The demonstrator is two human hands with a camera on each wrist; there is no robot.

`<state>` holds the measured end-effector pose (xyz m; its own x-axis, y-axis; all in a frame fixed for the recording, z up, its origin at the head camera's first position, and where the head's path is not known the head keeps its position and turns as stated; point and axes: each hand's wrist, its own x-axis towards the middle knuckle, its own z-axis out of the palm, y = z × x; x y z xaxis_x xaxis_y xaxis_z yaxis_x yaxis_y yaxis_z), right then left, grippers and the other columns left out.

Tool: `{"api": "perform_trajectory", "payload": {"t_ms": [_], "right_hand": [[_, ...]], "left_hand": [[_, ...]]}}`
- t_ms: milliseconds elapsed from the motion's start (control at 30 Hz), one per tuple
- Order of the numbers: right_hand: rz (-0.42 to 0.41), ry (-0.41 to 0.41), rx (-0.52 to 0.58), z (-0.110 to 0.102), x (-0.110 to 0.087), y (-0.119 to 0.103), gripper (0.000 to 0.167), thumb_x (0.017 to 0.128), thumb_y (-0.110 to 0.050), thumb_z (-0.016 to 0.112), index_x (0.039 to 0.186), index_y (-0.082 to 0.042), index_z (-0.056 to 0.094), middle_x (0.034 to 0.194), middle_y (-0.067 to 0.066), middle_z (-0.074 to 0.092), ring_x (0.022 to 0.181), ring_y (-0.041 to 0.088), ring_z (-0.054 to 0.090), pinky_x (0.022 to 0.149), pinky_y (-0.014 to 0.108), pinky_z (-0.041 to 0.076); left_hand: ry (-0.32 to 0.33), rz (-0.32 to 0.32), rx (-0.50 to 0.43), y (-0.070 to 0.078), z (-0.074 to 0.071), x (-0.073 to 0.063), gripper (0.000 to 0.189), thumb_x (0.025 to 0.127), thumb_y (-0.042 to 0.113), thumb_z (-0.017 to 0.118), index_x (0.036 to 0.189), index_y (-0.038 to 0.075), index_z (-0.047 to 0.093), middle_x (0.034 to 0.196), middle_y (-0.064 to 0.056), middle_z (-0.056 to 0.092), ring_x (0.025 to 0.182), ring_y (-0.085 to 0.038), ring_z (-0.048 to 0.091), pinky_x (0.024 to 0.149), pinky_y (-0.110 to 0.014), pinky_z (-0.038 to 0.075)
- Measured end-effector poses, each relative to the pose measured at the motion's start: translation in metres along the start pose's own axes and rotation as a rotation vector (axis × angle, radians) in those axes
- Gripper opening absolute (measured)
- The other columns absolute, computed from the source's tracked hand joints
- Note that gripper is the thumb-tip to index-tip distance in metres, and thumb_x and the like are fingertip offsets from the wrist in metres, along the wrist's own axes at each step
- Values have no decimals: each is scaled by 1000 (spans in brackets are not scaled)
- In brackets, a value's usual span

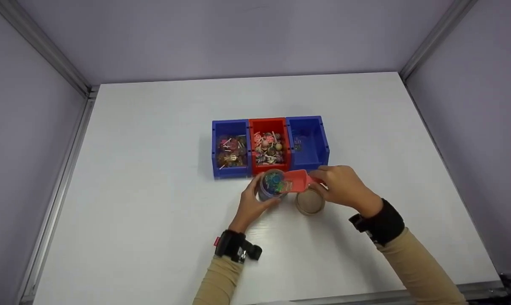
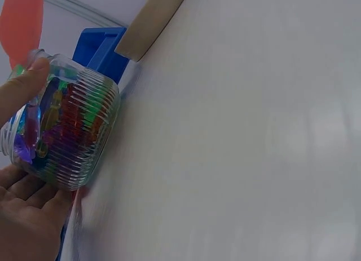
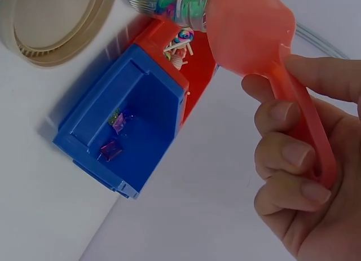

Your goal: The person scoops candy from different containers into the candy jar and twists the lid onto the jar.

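My right hand [image 1: 342, 186] grips the handle of a red-pink scoop [image 1: 297, 181], its fingers wrapped round it in the right wrist view. The scoop's front edge sits at the mouth of a clear ribbed jar [image 2: 79, 125], with a few small pieces near its lip. Colourful translucent pieces [image 2: 70, 111] fill much of the jar. My left hand [image 1: 251, 204] holds the jar around its side, thumb on one side and fingers on the other. Close to the jar, a round beige lid [image 1: 310, 201] lies on the table with its hollow side up.
Behind the jar stand three joined bins. The left blue bin [image 1: 230, 173] and the middle red bin [image 1: 270, 168] hold lollipop-like pieces. A few translucent pieces lie in the right blue bin [image 3: 148, 128]. Walls surround the white table [image 1: 154, 212] at the back and sides.
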<state>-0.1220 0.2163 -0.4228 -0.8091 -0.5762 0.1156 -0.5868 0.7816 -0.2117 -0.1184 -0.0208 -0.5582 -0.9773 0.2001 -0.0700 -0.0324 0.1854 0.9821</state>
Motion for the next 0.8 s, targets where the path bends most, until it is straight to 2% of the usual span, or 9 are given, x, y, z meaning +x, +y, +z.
{"api": "perform_trajectory", "payload": {"t_ms": [233,467,600,800], "right_hand": [[10,12,-32,-7,-1,-6,15,83,-17,72,90,-5,72,64,6,60,51,12,48,46,24,40],[-3,65,-70,-12,-3,-6,9,83,-14,72,87,-6,70,69,7,65,54,16,56,48,30,48],[-19,100,-70,-13,-4,-5,6,82,-10,72,85,-6,69,70,7,66,55,17,58,48,31,49],[-21,75,-45,-9,-4,-6,9,82,-13,73,86,-6,70,68,7,66,53,13,53,48,27,46]], "left_hand": [[5,-1,-3,-1,0,1,86,75,15,82,146,1,36,150,-21,42,142,-35,39,118,-43,34],[4,1,3,3,-1,-1,87,75,15,83,146,1,36,150,-21,42,142,-35,39,118,-42,35],[3,-18,9,3,-1,-1,88,75,15,83,147,2,35,152,-20,40,143,-34,37,119,-41,34],[1,-16,10,1,-1,-1,87,74,15,83,147,2,36,151,-20,41,143,-34,38,119,-41,34]]}}
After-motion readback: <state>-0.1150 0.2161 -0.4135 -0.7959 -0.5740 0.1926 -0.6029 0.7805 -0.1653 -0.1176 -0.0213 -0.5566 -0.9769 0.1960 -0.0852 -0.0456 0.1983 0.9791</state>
